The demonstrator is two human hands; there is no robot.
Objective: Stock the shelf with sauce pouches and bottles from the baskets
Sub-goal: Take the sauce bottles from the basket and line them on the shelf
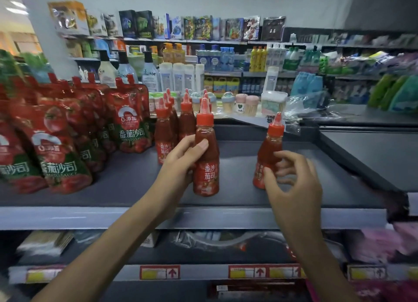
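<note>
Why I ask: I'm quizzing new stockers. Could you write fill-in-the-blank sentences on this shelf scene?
1. The left hand grips a sauce bottle with a ____ cap.
2. The right hand holds the second bottle, which is to the ____ of the first.
3. On the shelf, the sauce pouches stand to the ____ of both held bottles.
Missing words: red; right; left.
</note>
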